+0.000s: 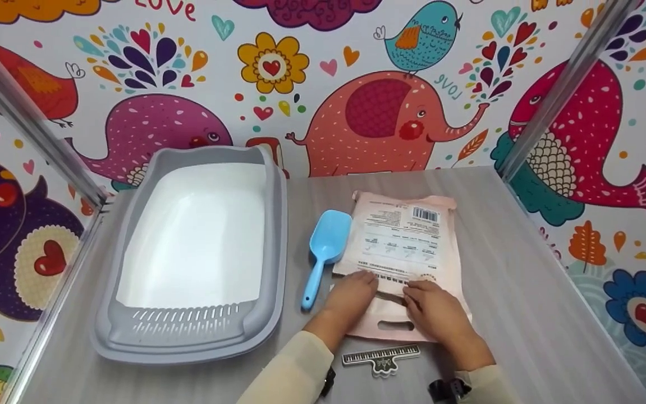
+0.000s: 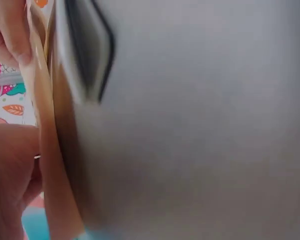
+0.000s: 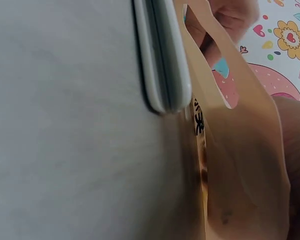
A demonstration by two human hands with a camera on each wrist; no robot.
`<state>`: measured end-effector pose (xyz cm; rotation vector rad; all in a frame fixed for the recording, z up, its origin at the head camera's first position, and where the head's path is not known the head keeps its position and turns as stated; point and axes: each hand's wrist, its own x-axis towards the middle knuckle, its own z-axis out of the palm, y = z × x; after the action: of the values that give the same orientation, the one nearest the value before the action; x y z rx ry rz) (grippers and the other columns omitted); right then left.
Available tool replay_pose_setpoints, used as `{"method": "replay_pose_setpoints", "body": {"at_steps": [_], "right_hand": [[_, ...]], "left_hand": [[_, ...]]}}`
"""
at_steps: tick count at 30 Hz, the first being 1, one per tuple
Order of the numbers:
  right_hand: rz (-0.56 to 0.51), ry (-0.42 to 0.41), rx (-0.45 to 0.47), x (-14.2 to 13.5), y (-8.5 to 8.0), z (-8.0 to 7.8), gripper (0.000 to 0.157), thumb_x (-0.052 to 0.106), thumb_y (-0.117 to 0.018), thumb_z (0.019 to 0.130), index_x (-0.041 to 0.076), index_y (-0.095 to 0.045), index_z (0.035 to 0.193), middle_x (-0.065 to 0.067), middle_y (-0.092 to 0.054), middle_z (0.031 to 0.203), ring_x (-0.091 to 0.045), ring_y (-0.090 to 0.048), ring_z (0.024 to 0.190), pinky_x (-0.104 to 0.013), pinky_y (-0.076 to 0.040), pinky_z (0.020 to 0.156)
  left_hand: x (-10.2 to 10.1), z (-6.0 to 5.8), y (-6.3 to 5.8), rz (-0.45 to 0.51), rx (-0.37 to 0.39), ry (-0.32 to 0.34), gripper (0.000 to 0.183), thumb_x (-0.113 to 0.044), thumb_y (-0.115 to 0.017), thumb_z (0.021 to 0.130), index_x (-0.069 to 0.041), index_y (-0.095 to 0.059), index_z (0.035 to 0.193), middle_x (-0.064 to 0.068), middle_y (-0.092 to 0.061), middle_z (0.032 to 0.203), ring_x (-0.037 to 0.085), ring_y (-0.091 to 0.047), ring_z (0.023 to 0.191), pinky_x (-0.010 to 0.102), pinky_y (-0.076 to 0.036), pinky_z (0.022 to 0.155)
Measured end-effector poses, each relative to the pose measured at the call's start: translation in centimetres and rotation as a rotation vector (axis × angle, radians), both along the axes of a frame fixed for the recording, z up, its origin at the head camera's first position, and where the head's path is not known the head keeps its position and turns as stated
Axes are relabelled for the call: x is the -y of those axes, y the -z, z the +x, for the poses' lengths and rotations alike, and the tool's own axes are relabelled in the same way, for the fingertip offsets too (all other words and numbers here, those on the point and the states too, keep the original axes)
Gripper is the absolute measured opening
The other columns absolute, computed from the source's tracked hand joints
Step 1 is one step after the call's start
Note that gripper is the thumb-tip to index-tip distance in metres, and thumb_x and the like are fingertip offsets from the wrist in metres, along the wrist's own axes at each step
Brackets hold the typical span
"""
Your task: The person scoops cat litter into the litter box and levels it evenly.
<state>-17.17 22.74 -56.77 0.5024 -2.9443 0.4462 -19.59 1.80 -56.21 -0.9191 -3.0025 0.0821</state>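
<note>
A pale pink printed bag [image 1: 398, 230] lies flat on the table, its handle cut-out towards me. Across its near part runs a dark gap, where the bag's material parts. My left hand [image 1: 351, 300] grips the left side of the bag by this gap. On the right side my right hand [image 1: 435, 311] pinches the bag with bent fingers. In the left wrist view the bag's edge [image 2: 55, 165] stands beside the hands; the right wrist view shows the handle part [image 3: 249, 150] close up. Some fingertips are hidden by the bag.
Left of the bag lies a light blue scoop [image 1: 323, 252]. Farther left stands a grey litter tray [image 1: 279, 224] with a white inside and a slotted front. A clip [image 1: 381, 359] with a piano-key pattern lies nearest me. Patterned walls with metal corner strips enclose the table.
</note>
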Motion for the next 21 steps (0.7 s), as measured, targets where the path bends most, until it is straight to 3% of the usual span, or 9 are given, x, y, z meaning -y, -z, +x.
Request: {"method": "replay_pose_setpoints", "body": {"at_steps": [3,11,16,21], "right_hand": [[-0.005,-0.004,-0.014,0.0,0.2,0.1,0.024,0.016,-0.072,0.095,0.006,-0.078,0.117,-0.013,-0.074,0.123,-0.036,-0.068,0.121,-0.05,-0.055,0.102],[-0.037,-0.001,-0.04,0.2,0.3,0.1,0.015,0.014,-0.074,0.094,0.006,-0.08,0.105,-0.011,-0.074,0.112,-0.031,-0.07,0.111,-0.046,-0.058,0.094],[-0.083,0.034,0.014,0.3,0.0,0.0,0.01,0.013,-0.073,0.094,0.007,-0.08,0.097,-0.004,-0.067,0.097,-0.022,-0.065,0.092,-0.043,-0.058,0.081],[-0.118,0.075,0.097,0.2,-0.2,-0.2,0.009,0.012,-0.072,0.093,0.009,-0.079,0.095,0.002,-0.062,0.09,-0.016,-0.059,0.085,-0.041,-0.054,0.078]], "left_hand": [[-0.6,0.0,0.2,-0.008,-0.02,0.039,0.033,-0.012,-0.054,0.102,-0.016,-0.066,0.133,-0.003,-0.065,0.138,0.014,-0.059,0.134,0.027,-0.045,0.115],[-1.2,-0.1,0.8,0.011,-0.034,0.027,0.022,-0.012,-0.058,0.1,-0.016,-0.074,0.116,-0.003,-0.07,0.123,0.014,-0.064,0.122,0.027,-0.051,0.106],[-1.2,0.0,0.9,0.021,-0.036,0.017,0.022,-0.013,-0.058,0.1,-0.016,-0.074,0.115,-0.003,-0.069,0.125,0.014,-0.063,0.123,0.027,-0.054,0.103],[-1.1,0.1,0.9,0.044,-0.039,0.012,0.021,-0.012,-0.058,0.099,-0.015,-0.074,0.113,-0.002,-0.069,0.125,0.015,-0.063,0.12,0.028,-0.055,0.101]]}}
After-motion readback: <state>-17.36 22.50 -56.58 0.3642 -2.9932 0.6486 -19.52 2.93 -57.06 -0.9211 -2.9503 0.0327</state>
